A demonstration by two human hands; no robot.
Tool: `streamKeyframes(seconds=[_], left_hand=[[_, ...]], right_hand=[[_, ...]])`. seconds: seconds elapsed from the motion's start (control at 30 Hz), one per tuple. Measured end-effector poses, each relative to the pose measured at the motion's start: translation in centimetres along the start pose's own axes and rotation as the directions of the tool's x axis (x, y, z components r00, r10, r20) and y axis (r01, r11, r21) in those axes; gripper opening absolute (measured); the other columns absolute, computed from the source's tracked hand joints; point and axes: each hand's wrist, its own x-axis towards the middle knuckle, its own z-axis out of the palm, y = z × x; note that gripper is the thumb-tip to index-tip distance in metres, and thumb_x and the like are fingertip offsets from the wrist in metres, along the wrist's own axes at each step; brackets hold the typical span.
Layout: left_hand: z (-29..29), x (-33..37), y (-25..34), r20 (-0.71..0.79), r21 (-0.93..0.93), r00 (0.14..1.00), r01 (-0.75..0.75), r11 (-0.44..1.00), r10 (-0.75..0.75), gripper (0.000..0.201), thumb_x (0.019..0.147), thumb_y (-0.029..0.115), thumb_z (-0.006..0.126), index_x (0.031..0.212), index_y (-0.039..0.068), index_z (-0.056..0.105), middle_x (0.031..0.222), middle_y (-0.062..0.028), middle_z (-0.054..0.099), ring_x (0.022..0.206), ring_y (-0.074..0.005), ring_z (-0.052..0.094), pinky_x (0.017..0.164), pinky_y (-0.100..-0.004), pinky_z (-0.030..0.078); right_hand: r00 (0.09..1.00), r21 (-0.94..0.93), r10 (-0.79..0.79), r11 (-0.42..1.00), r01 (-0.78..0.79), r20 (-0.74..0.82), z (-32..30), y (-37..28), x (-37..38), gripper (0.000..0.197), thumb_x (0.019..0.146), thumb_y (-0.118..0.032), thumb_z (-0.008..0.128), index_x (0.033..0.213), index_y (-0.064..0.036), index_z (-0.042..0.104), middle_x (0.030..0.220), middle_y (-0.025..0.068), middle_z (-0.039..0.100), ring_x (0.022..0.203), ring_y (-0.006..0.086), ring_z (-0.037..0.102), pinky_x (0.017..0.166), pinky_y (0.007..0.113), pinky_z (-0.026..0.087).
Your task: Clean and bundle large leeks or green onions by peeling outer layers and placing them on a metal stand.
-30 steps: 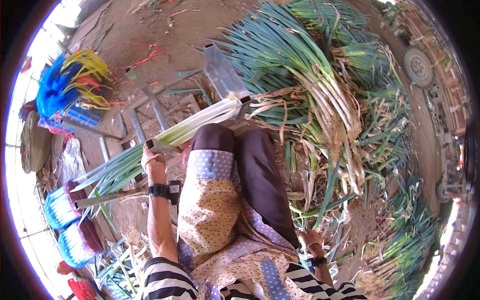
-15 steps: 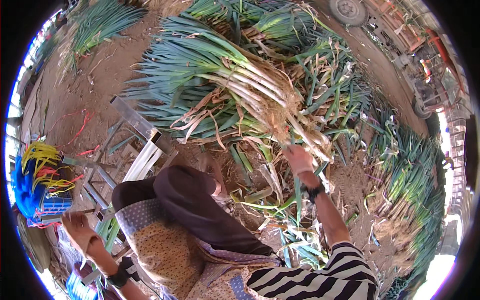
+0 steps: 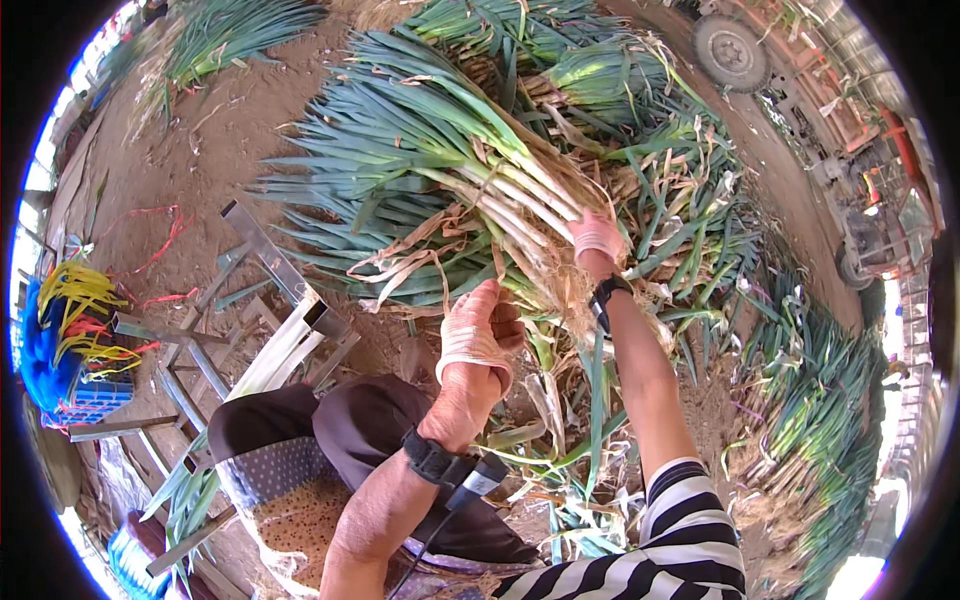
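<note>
Fingers of the right hand (image 3: 597, 238) lie against green onions (image 3: 450, 150) heaped on the ground (image 3: 235, 140), their grip hidden, while those of the left hand (image 3: 474, 335) curl nearby, hold unclear, and tangled roots (image 3: 572, 300) could snag, dragging neighbours along.

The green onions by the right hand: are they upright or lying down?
Lying down: the green onions rest slantwise on their sides, roots toward lower right, leaves fanned toward the picture's upper left.

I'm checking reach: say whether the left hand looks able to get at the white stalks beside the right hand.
Probably yes: the left hand is close to the white stalks, with only leaves apparently between.
</note>
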Motion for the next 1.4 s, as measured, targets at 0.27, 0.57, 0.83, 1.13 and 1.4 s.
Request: streamKeyframes(seconds=[0.27,0.57,0.83,1.13,1.4], left_hand=[[0.9,1.2,1.7,0.015,-0.058,0.999,-0.048,0.997,0.049,0.024,0.088,0.03,0.061,0.091,0.006,0.06,0.07,-0.0063,0.059,0.059,-0.0209,0.058,0.054,-0.0335,0.047],[2.4,1.6,1.3,-0.006,-0.052,1.0,-0.016,0.998,0.016,0.02,0.088,0.028,0.06,0.087,0.008,0.059,0.068,-0.0049,0.058,0.055,-0.0203,0.056,0.052,-0.0346,0.046],[1.3,3.4,0.0,-0.084,-0.015,0.996,-0.035,0.999,0.033,0.021,0.085,0.03,0.064,0.086,0.01,0.057,0.068,-0.0063,0.057,0.052,-0.0199,0.055,0.045,-0.0308,0.045],[2.0,6.8,-5.5,-0.248,-0.021,0.968,0.023,0.999,-0.028,0.035,0.082,0.035,0.068,0.084,0.001,0.06,0.07,-0.0054,0.056,0.056,-0.0194,0.05,0.053,-0.0362,0.041],[-1.1,8.5,-6.6,-0.092,-0.191,0.995,0.007,0.982,-0.026,0.01,0.08,0.01,0.068,0.086,0.009,0.061,0.074,-0.0032,0.056,0.06,-0.0157,0.055,0.052,-0.0301,0.044]], right_hand=[[0.968,-0.157,0.105,0.985,-0.069,0.229,0.7,0.7,2.0,0.067,0.075,-0.065,0.057,0.124,-0.0191,0.054,0.127,0.0097,0.055,0.11,0.0295,0.058,0.087,0.042,0.048],[0.801,0.49,-0.064,0.819,-0.298,0.595,-5.7,2.9,-1.3,0.066,0.069,-0.045,0.077,0.1,0.0098,0.06,0.095,0.0174,0.063,0.08,0.0234,0.056,0.071,0.041,0.044],[0.85,0.612,0.086,0.657,-0.44,0.519,-17.2,2.5,-18.9,0.032,0.073,-0.024,0.074,0.094,-0.0001,0.069,0.088,0.012,0.068,0.075,0.0176,0.061,0.068,0.029,0.05],[0.999,0.246,-0.022,0.969,0.03,-0.035,-18.0,9.4,-35.5,0.037,0.062,-0.027,0.08,0.087,-0.0043,0.065,0.085,0.0124,0.06,0.074,0.0324,0.06,0.064,0.039,0.048],[0.95,-0.071,-0.272,0.962,0.264,-0.153,-20.4,8.9,-37.3,0.026,0.069,-0.027,0.076,0.083,-0.0084,0.064,0.077,0.0072,0.057,0.07,0.027,0.057,0.06,0.039,0.047]])
